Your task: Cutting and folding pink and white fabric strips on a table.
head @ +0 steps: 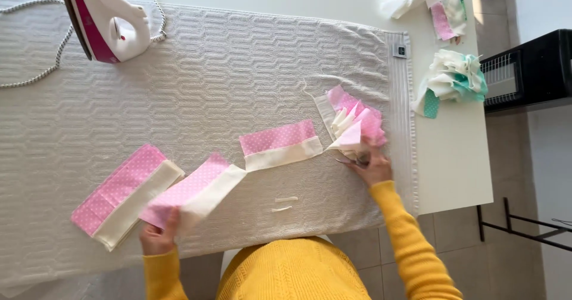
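Head view, largest to smallest. A white textured towel [196, 67] covers the white table [453, 157]; a white-and-magenta steam iron [104, 20] stands on its heel at 11 o'clock, well apart from the work. A chain of pink-dotted and cream fabric pieces runs from 8 to 3 o'clock: one stacked pair [122, 196] at 8 o'clock, a second piece [193, 193] beside it, a third [280, 145] near centre, and a bunched pile [354, 121] at 3 o'clock. Teal and cream scraps [453, 79] lie at 2 o'clock, off the towel. The left hand [158, 237] pinches the lower edge of the second piece. The right hand [369, 166], fingers curled, grips small scissors [351, 162] just below the pile. Judged step: separating chain-sewn units; the next cut calls for keeping the blades in the gap between pieces, clear of the fabric.
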